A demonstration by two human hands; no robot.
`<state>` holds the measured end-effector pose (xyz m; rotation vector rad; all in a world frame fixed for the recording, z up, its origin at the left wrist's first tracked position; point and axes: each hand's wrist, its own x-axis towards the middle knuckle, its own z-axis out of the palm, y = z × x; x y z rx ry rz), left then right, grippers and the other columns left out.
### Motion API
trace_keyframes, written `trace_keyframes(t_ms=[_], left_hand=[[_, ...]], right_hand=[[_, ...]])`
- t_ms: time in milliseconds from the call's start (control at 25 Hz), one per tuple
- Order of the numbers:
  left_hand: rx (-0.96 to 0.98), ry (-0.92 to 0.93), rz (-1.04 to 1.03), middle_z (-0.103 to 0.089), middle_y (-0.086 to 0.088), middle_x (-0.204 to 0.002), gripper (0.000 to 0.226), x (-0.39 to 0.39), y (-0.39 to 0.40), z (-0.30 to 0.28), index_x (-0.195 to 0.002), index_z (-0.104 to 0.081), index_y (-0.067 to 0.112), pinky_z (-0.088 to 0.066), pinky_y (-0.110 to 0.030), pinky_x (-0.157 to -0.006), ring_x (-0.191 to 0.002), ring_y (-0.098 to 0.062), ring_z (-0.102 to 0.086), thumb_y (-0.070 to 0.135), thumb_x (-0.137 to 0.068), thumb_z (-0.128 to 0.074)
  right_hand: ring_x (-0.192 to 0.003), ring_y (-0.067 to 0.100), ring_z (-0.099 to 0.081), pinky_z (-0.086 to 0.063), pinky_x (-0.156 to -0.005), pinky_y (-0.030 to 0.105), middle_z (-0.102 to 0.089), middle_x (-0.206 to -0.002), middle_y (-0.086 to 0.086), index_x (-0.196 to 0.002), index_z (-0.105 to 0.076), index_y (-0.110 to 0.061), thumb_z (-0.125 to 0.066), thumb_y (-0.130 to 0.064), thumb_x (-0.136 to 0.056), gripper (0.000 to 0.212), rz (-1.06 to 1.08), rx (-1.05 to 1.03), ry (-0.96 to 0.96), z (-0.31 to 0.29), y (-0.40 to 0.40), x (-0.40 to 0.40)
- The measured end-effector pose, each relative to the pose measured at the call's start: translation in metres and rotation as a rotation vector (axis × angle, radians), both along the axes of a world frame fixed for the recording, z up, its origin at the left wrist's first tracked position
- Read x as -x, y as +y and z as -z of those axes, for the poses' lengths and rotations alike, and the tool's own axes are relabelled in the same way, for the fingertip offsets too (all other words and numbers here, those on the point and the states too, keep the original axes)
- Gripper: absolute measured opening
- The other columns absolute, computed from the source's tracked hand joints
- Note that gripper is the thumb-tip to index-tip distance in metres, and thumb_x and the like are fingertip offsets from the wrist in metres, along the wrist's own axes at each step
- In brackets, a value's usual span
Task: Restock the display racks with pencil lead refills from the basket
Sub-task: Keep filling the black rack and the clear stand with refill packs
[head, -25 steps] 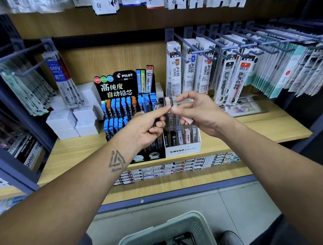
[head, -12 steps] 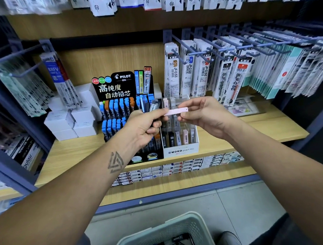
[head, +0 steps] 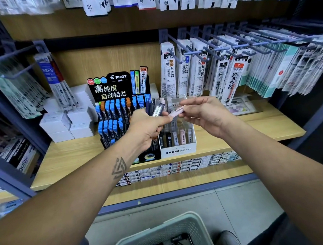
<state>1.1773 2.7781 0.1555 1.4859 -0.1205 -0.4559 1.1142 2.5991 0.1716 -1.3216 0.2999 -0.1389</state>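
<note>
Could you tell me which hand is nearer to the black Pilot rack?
Left. The left hand hovers right in front of the Pilot rack, holding dark refills; the right hand is off to its right, above the Mono box.

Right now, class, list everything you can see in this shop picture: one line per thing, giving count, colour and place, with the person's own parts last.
Pilot lead display rack: one, black, middle of the shelf, holding blue and orange refill cases.
Mono graph MG rack: one, white, right beside the Pilot rack.
pink lead refill case: one, pale pink, pinched between both hands above the Mono rack.
dark refill cases: several, fanned in the left hand.
white boxes: a stack, left of the Pilot rack.
hanging pen refill packs: many, white, on pegs upper right.
basket: one, pale green, on the floor below.
left hand: grips the dark cases.
right hand: pinches the pink case.
</note>
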Motion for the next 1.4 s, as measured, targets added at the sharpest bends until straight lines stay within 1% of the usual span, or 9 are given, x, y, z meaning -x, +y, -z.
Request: trace_keyframes(t_ms=[200, 400, 560, 680, 760, 960, 1080, 1240, 1400], left_hand=[[0.026, 0.045, -0.012, -0.074, -0.019, -0.092, 0.04, 0.001, -0.001, 0.003, -0.115, -0.058, -0.016, -0.025, -0.018, -0.033, -0.041, -0.009, -0.044, -0.015, -0.078, -0.073], [-0.062, 0.023, 0.015, -0.069, -0.013, -0.07, 0.017, 0.006, -0.003, 0.004, -0.091, -0.068, -0.003, -0.026, -0.017, -0.034, -0.042, -0.009, -0.044, -0.011, -0.077, -0.075], [-0.045, 0.05, 0.01, -0.069, -0.006, -0.066, 0.019, 0.005, 0.0, 0.002, -0.092, -0.067, -0.002, -0.027, -0.017, -0.034, -0.042, -0.008, -0.046, -0.006, -0.077, -0.078], [0.003, 0.052, 0.029, -0.068, -0.009, -0.073, 0.019, 0.003, 0.003, -0.002, -0.092, -0.066, -0.003, -0.026, -0.017, -0.034, -0.043, -0.009, -0.045, -0.005, -0.078, -0.078], [0.02, 0.048, 0.037, -0.069, -0.009, -0.074, 0.018, 0.003, 0.003, -0.005, -0.091, -0.064, -0.002, -0.025, -0.017, -0.034, -0.045, -0.009, -0.044, -0.005, -0.079, -0.078], [0.01, 0.034, 0.062, -0.069, -0.01, -0.076, 0.021, 0.005, 0.003, -0.006, -0.098, -0.066, -0.005, -0.025, -0.017, -0.034, -0.045, -0.008, -0.043, -0.004, -0.08, -0.077], [0.003, 0.048, 0.071, -0.068, -0.006, -0.071, 0.032, 0.005, 0.003, -0.005, -0.108, -0.064, -0.009, -0.024, -0.017, -0.035, -0.046, -0.009, -0.043, -0.003, -0.08, -0.078], [-0.003, 0.072, 0.091, -0.068, -0.008, -0.072, 0.046, 0.005, 0.004, -0.004, -0.116, -0.059, -0.015, -0.025, -0.017, -0.034, -0.046, -0.009, -0.042, -0.001, -0.078, -0.08], [-0.022, 0.087, 0.131, -0.068, -0.011, -0.076, 0.028, 0.008, 0.006, -0.006, -0.099, -0.063, -0.005, -0.025, -0.018, -0.036, -0.047, -0.009, -0.042, 0.0, -0.078, -0.081]], right_hand=[[-0.082, 0.028, -0.072, -0.06, -0.08, 0.029, -0.073, -0.093, 0.023, -0.105, -0.067, 0.008, -0.057, 0.018, -0.088, 0.023, 0.0, 0.096, -0.034, 0.0, -0.001, -0.001], [-0.082, 0.03, -0.071, -0.062, -0.081, 0.034, -0.071, -0.094, 0.022, -0.104, -0.071, 0.004, -0.065, 0.016, -0.085, 0.024, 0.012, 0.197, -0.046, 0.002, -0.001, -0.001], [-0.074, 0.025, -0.071, -0.061, -0.074, 0.033, -0.071, -0.081, 0.015, -0.094, -0.07, -0.002, -0.074, 0.01, -0.082, 0.017, 0.035, 0.6, -0.03, 0.007, -0.011, -0.003], [-0.077, 0.014, -0.069, -0.057, -0.08, 0.026, -0.073, -0.082, 0.001, -0.09, -0.076, -0.014, -0.078, -0.003, -0.082, 0.014, 0.01, 1.025, -0.007, 0.019, -0.015, -0.002], [-0.079, 0.008, -0.068, -0.052, -0.083, 0.02, -0.073, -0.085, -0.007, -0.093, -0.078, -0.022, -0.077, -0.01, -0.084, 0.014, 0.0, 1.207, 0.004, 0.029, -0.014, -0.001], [-0.087, 0.014, -0.069, -0.055, -0.09, 0.027, -0.075, -0.094, -0.001, -0.101, -0.076, -0.019, -0.073, -0.011, -0.088, 0.016, -0.025, 1.328, -0.042, 0.042, -0.008, 0.0], [-0.087, 0.019, -0.068, -0.057, -0.086, 0.036, -0.075, -0.092, 0.003, -0.096, -0.074, -0.018, -0.075, -0.009, -0.086, 0.013, -0.071, 1.378, -0.016, 0.048, -0.005, 0.001], [-0.085, 0.022, -0.068, -0.057, -0.084, 0.038, -0.075, -0.089, 0.006, -0.089, -0.076, -0.014, -0.07, -0.004, -0.086, 0.012, -0.11, 1.428, 0.013, 0.054, 0.001, 0.002], [-0.089, 0.024, -0.067, -0.056, -0.087, 0.035, -0.075, -0.093, 0.009, -0.096, -0.077, -0.011, -0.066, -0.006, -0.089, 0.013, -0.057, 1.445, 0.05, 0.056, 0.005, 0.002]])
